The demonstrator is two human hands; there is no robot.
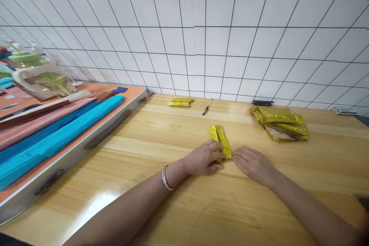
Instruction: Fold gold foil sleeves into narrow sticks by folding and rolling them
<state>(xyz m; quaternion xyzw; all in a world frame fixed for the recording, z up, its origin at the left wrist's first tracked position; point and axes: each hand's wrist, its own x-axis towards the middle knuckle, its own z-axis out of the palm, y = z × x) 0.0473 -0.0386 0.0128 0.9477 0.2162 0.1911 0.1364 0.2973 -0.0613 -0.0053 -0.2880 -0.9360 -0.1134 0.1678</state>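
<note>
A shiny gold foil sheet (225, 140), folded lengthwise into a narrow strip, lies on the wooden table in front of me. My left hand (205, 157), with a silver bangle at the wrist, has curled fingers over the strip's lower left edge. Part of the foil is hidden under those fingers. At the lower right corner, the closed fingertips of my right hand (253, 164) pinch the foil. Farther right lies a loose stack of gold foil sheets (284, 117) with brownish undersides. Small folded gold strips (180, 103) rest near the wall.
A pen (207, 107) and a black object (262, 103) lie near the tiled-pattern wall. To the left, a raised orange board (138, 92) with a pale rim carries blue and pink rolled sheets (66, 132) and a clear container with green parts (47, 78). The wooden table (161, 200) reflects light.
</note>
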